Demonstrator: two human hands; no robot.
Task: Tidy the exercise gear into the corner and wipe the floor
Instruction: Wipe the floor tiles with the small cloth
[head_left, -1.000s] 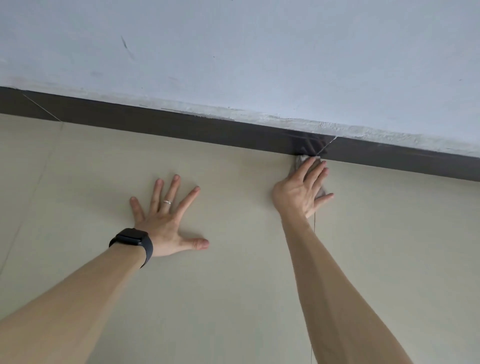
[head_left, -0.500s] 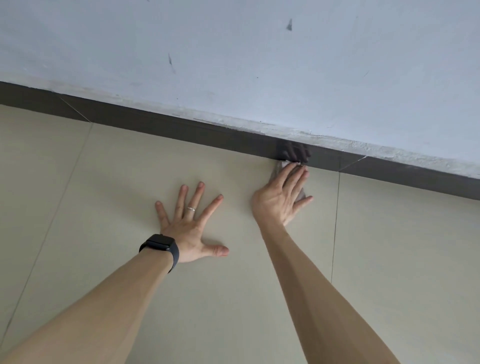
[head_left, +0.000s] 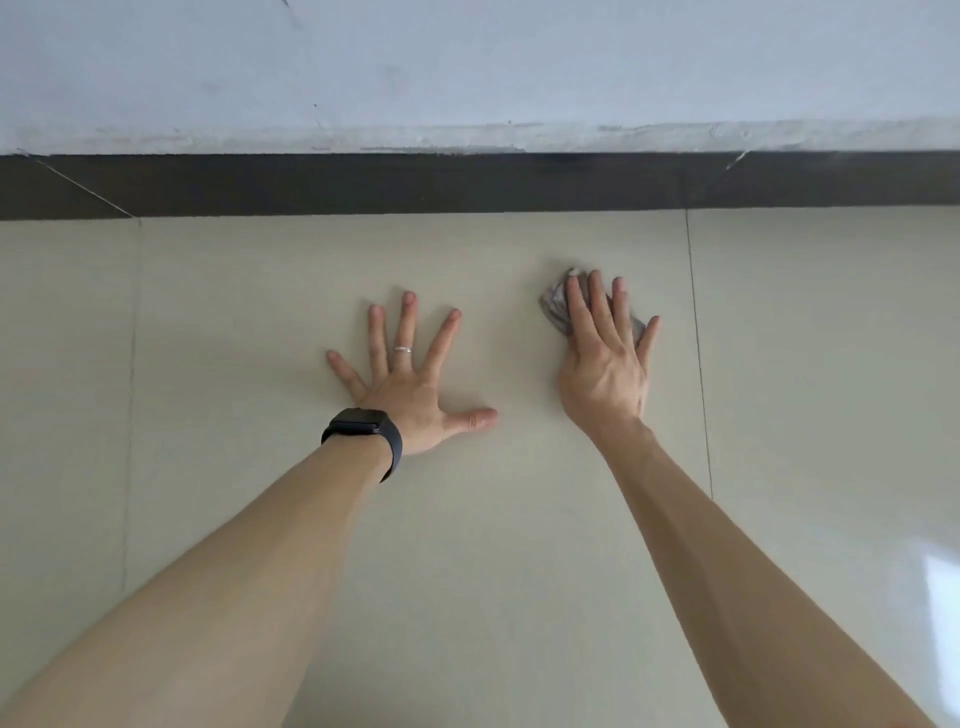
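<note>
My right hand (head_left: 602, 358) lies flat on a small crumpled grey cloth (head_left: 555, 306) and presses it onto the beige tiled floor (head_left: 467, 545). The cloth peeks out at the fingertips and on both sides of the fingers. It sits a short way in front of the dark skirting board (head_left: 415, 182). My left hand (head_left: 410, 384) rests palm down on the floor to the left, fingers spread, with nothing under it. It wears a ring and a black watch (head_left: 366, 431). No exercise gear is in view.
A pale wall (head_left: 467, 67) rises above the skirting board across the whole top of the view. Tile joints run on the floor at the left and right of my hands. A bright reflection shows on the floor at the lower right.
My right hand has pulled the cloth back from the skirting board toward me, onto open floor. My left hand has stayed planted flat on the tile.
</note>
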